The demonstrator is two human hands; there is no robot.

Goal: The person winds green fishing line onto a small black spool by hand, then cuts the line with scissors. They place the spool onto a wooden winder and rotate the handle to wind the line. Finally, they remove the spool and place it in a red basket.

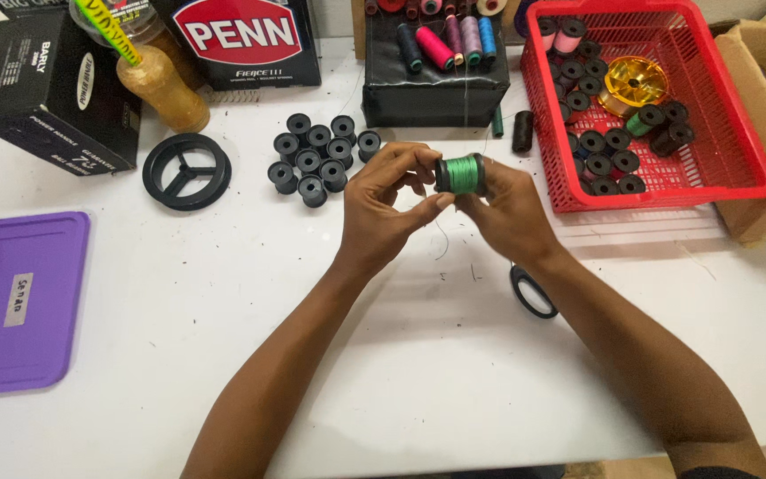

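Note:
A small black spool wound with green thread (461, 174) is held over the middle of the white table (223, 293). My right hand (511, 213) grips it from the right and below. My left hand (387, 204) pinches at its left rim with thumb and fingertips. A thin loose thread end hangs down between my hands.
Several empty black spools (319, 158) cluster behind my left hand, next to a black ring (187, 170). A red basket (729, 168) of spools stands at right, with a gold spool (636, 84) inside. Scissors (532, 291) lie under my right wrist. A purple lid (19, 302) sits at left; boxes and coloured thread cones (445, 44) line the back.

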